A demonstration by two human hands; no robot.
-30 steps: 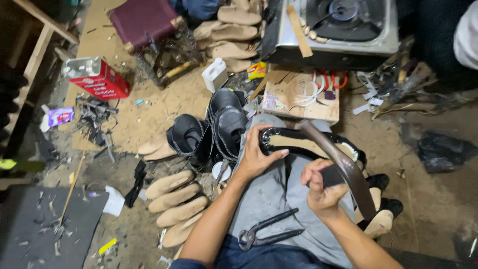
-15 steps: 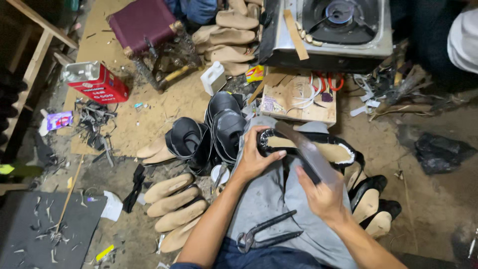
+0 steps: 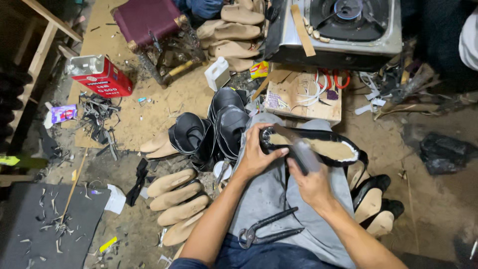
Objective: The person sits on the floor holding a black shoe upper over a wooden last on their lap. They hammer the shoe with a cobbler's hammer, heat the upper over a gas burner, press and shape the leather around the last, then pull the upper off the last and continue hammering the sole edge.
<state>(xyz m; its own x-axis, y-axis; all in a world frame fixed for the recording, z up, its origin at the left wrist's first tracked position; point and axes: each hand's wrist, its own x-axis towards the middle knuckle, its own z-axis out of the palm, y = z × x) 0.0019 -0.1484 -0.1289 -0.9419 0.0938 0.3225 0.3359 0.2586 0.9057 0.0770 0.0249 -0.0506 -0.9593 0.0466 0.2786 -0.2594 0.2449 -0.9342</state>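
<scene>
I sit with a black shoe [image 3: 323,147] lying sole-up across my grey-trousered lap, its tan insole showing. My left hand [image 3: 259,154] grips the shoe's heel end. My right hand [image 3: 311,184] holds a hammer-like tool [image 3: 298,149], blurred with motion, over the heel part of the sole. Black pincers [image 3: 269,230] rest on my thigh near my waist.
Tan shoe lasts [image 3: 177,201] lie on the floor at my left, black shoe uppers [image 3: 214,127] stacked beyond them. A red tin can [image 3: 99,75], a gas stove [image 3: 343,25], a cardboard box [image 3: 301,94] and finished shoes [image 3: 373,201] at my right surround me.
My right hand has swung the tool from out at the right, raised over the shoe, down and left onto the heel end. The left hand keeps its grip.
</scene>
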